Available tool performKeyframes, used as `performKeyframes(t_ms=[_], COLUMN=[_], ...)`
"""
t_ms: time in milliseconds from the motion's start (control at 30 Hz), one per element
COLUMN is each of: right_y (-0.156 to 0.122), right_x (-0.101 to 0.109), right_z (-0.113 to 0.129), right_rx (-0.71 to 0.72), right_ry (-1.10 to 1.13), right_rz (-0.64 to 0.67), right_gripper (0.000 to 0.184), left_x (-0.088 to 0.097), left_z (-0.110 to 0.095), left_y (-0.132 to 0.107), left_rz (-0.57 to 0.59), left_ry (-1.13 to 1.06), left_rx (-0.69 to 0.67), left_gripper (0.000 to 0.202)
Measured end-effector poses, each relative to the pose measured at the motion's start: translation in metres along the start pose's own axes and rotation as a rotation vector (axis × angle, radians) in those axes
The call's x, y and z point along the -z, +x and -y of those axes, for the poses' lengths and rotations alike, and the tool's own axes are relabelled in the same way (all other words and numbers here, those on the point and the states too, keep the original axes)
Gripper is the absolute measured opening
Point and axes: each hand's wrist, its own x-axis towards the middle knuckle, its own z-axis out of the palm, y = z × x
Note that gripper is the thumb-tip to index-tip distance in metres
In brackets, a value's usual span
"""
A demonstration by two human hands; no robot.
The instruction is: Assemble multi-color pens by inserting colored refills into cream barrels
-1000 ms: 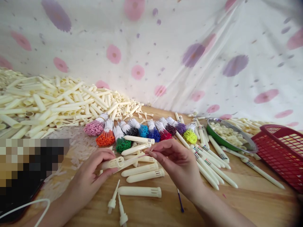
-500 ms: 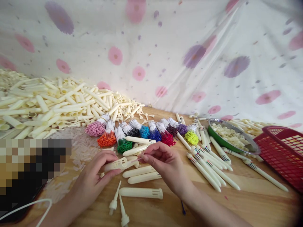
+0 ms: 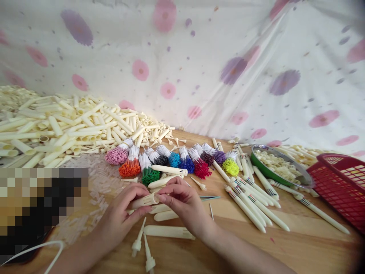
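My left hand point(image 3: 128, 209) is closed around a cream pen barrel point(image 3: 142, 201), its slotted, open end facing right. At that mouth, my right hand point(image 3: 185, 203) has thumb and fingers pinched together; whatever they grip is hidden. Beneath the hands lie more cream barrels point(image 3: 165, 231), partly covered by the right hand. Two pointed, cone-like pieces point(image 3: 138, 240) rest nearer to me. Just beyond the hands stand bundles of thin refills with coloured ends, among them orange point(image 3: 129, 167), green point(image 3: 150, 176) and red point(image 3: 203, 168).
Cream barrels form a large heap point(image 3: 57, 129) at the left, beside scattered translucent tubes point(image 3: 102, 182). Pens with coloured sliders point(image 3: 245, 209) lie to the right, before a green bowl point(image 3: 266, 176) of small parts and a red basket point(image 3: 339, 186). A white cable point(image 3: 60, 247) curves at lower left.
My right hand has moved left, up to the barrel's mouth. The pale piece seen between my hands is now out of sight. A cone-like piece and thin sticks show right of it.
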Motion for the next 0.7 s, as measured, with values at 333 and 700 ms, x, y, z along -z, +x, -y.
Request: performKeyframes(t_ms=[333, 700], right_y=[-0.001, 0.002], right_x=[0.016, 0.025], right_z=[0.02, 0.03], right_rx=[0.348, 0.648], right_ry=[-0.383, -0.761], right_rz=[0.137, 0.249], right_gripper=[0.018, 0.024], left_x=[0.006, 0.001], left_z=[0.004, -0.004], left_y=[0.0, -0.003], left_rz=[0.026, 0.049], left_ry=[0.037, -0.025], left_rx=[-0.06, -0.068], left_gripper=[0.022, 0.022])
